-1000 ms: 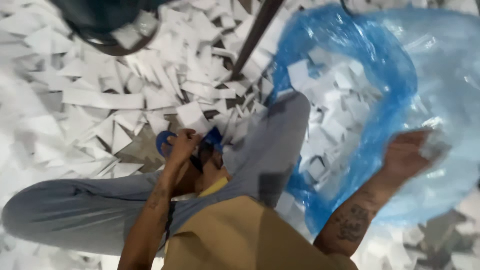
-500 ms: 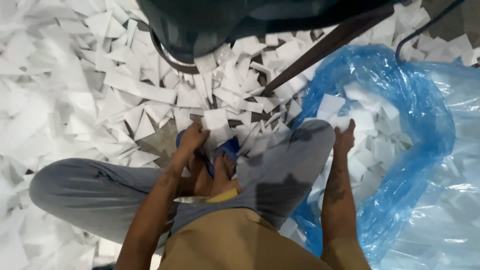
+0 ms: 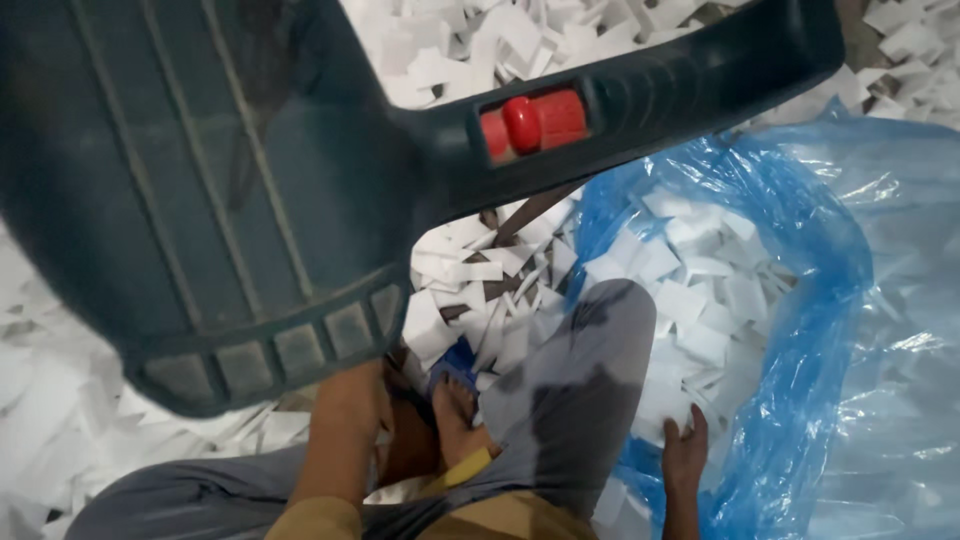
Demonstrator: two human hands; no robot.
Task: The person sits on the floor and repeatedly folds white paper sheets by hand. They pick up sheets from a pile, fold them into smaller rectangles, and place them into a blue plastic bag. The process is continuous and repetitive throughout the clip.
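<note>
White paper pieces (image 3: 690,290) fill the open mouth of the blue plastic bag (image 3: 820,330) at the person's right side, and more of them cover the floor (image 3: 60,410) all around. The right hand (image 3: 685,448) rests at the near edge of that pile in the bag, fingers spread and pressed against the sheets, its grip loose and flat, not closed round a bundle as far as I can tell. The left hand (image 3: 350,400) reaches down beside the bare foot (image 3: 455,420) in its blue sandal; a dark teal plastic chair (image 3: 230,200) with a red insert in its armrest hides the fingers, so I cannot tell whether that grip has anything in it. The grey-trousered knee (image 3: 580,380) sits between the two hands, right against the bag's rim. To handle the pieces well here, it seems wise to gather them into a squared stack before lifting, since loose sheets slide apart, and to keep the bag's mouth held wide with the knee or wrist so the thin film does not fold over the opening.
</note>
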